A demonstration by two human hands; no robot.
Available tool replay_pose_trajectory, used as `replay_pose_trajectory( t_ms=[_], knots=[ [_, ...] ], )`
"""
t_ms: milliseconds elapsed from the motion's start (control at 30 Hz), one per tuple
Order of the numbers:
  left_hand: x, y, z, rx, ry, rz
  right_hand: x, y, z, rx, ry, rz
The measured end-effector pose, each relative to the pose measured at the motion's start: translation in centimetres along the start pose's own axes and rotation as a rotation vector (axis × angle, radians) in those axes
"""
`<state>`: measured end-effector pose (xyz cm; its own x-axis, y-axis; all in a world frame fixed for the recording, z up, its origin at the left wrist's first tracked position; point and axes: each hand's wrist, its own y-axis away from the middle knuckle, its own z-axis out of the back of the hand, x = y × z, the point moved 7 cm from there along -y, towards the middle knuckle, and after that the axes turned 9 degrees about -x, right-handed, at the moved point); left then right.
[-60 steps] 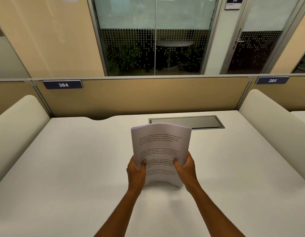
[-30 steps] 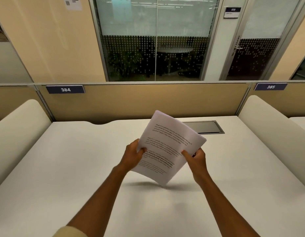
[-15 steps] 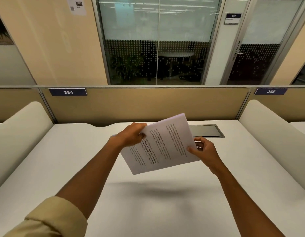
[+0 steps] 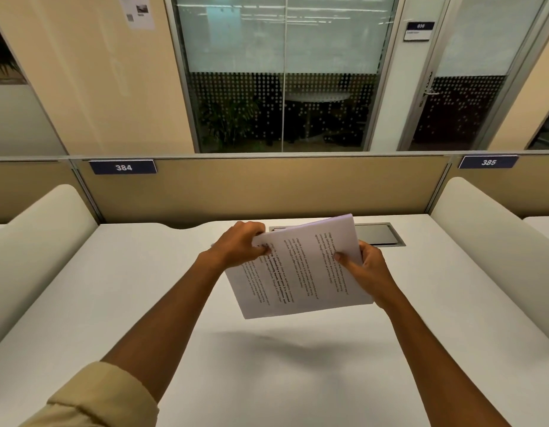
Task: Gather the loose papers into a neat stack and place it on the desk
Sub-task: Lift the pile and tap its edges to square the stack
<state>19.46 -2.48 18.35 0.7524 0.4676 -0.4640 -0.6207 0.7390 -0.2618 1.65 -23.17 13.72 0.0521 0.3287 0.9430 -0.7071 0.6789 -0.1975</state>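
Both hands grip the paper stack above the desk: left hand pinches its far left corner, right hand its right edge. Its long side runs left to right.

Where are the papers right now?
In the head view the papers are up in the air over the middle of the desk, held between the left hand and the right hand, just in front of the metal hatch.

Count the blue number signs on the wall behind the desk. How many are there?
2. The 384 sign sits at the left on the partition; the 385 sign sits at the right. More may lie outside the picture.
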Motion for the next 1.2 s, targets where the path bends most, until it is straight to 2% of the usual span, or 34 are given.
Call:
replay_pose_trajectory(
  t_ms=[133,300,400,467,633,1000,1200],
  knots=[
    [4.0,1.3,1.2,-0.092,0.067,0.150,-1.4,0.3,1.2,0.000,-0.052,-0.053],
    [8.5,4.9,-1.0,-0.161,0.757,0.446,-3.1,1.1,1.9,0.002,-0.078,-0.101],
    [8.4,7.1,-4.5,-0.143,1.035,0.519,-4.1,1.6,1.6,0.013,-0.087,-0.133],
    [7.9,8.4,-6.8,-0.154,1.121,0.564,-4.8,2.0,1.2,0.018,-0.099,-0.160],
    [7.6,10.4,-9.3,-0.314,1.067,0.613,-6.3,3.2,0.4,0.001,-0.119,-0.207],
    [6.8,11.0,-8.1,-0.613,0.834,0.601,-6.6,4.4,-1.6,-0.129,-0.159,-0.213],
    [7.3,13.2,-9.7,-0.643,0.814,0.644,-9.1,6.3,-3.3,-0.148,-0.188,-0.291]
  ],
)
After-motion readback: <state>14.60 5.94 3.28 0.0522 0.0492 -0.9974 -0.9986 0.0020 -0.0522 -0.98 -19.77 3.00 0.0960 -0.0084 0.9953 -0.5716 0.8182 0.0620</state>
